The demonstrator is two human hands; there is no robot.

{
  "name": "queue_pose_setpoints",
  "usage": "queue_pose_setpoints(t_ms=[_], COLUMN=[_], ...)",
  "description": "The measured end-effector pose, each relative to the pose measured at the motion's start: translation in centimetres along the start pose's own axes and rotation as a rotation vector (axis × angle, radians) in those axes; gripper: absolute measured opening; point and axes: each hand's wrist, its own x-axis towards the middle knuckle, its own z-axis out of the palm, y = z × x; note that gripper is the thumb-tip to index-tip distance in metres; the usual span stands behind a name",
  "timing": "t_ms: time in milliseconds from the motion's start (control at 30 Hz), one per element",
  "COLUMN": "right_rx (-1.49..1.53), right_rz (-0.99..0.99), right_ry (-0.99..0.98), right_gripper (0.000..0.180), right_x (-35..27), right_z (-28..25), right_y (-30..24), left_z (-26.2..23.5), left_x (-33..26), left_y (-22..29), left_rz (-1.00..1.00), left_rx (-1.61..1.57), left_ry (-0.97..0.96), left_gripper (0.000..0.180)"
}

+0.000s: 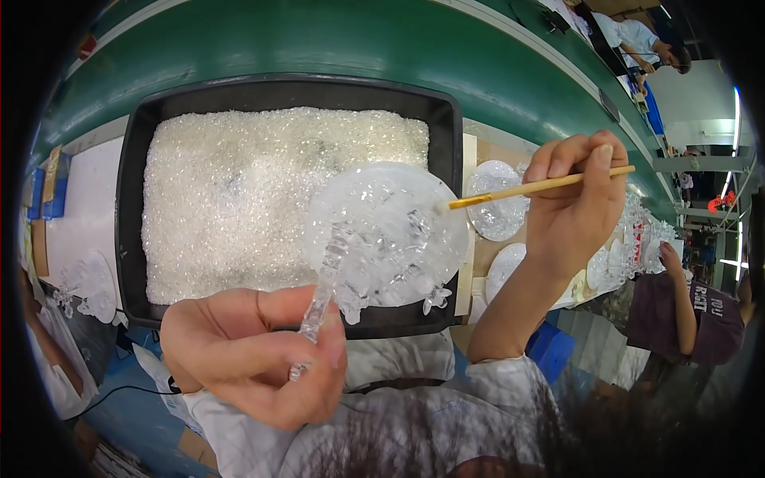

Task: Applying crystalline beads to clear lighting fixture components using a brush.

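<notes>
My left hand (247, 358) pinches the clear ribbed stem (317, 312) of a translucent round piece between thumb and fingers. Its frosted disc (430, 255), with clear raised shapes on it, is tilted above a black tray (127, 239) full of glittering clear granules (215, 207). In my right hand (578, 195) is a thin paintbrush (518, 190) with a wooden handle, held nearly level. The brush tip meets the disc's right edge in the view; whether it touches cannot be told.
More clear round pieces (498, 199) lie right of the tray, and others (89, 287) at the left. A green conveyor-like surface (319, 48) runs behind. Co-workers are at the right (677, 319), far right (637, 44) and left edge (56, 350). A blue bin (550, 350) stands below.
</notes>
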Motion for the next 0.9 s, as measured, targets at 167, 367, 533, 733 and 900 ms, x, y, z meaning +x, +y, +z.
queue_pose_setpoints(t_ms=[167,367,533,733,900], right_rx=[0.075,0.112,0.29,0.22,-0.011], right_rz=[-0.087,-0.161,-0.259,-0.392,-0.483], right_ry=[-0.02,0.123,0.231,0.359,0.154], right_gripper=[0.018,0.018,0.016,0.028,0.034], right_x=[-0.1,-1.3,-3.4,-4.2,-6.0], right_z=[-1.0,-1.6,-1.0,-1.1,0.2], right_y=[0.1,0.0,1.1,2.8,2.6], left_z=[-1.0,-1.6,-2.5,0.0,0.0], left_x=[-0.3,0.3,0.4,0.0,-5.4], left_y=[0.1,1.0,-1.6,-2.6,-2.2], left_rz=[-0.128,-0.398,-0.687,-1.832,-2.271], left_rx=[-0.031,-0.165,-0.322,-1.08,-1.296], left_ry=[-0.048,-0.224,-0.379,-0.053,-0.29], left_gripper=[0.035,0.024,0.006,0.01,0.028])
